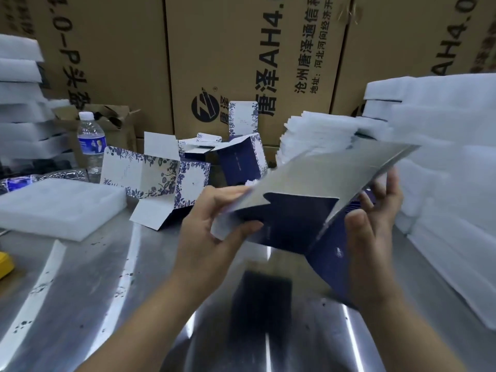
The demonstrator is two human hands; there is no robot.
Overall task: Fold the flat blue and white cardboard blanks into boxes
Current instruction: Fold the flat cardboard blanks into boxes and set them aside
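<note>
A: You have the cardboard blank [295, 221] up in the air over the steel table [107, 291], between both hands, tilted so its right end rises toward the foam
B: Yes, and your left hand [212, 237] pinches its left edge: thumb laid across the dark blue front, fingers over the upper side
A: Your right hand [373, 245] grips the right side, thumb on the blue panel near the crease, the other fingers spread behind the card
B: The blank is partly opened in your grasp; its grey inner face looks upward, the blue panels hang below, and the far edge is blurred
A: Behind your hands, on the table, an open floral box [150, 175] lies with its flaps out, and a dark blue box [241, 162] stands just beside it, to its right
B: To your left a foam slab [59, 208] lies flat on the table, with a water bottle [91, 143] upright behind it
A: To your right the white foam stack [442, 162] rises close to the blank's raised end; whether they touch, I cannot tell
B: Brown cartons [241, 49] with printed lettering wall off the back of your table
</note>
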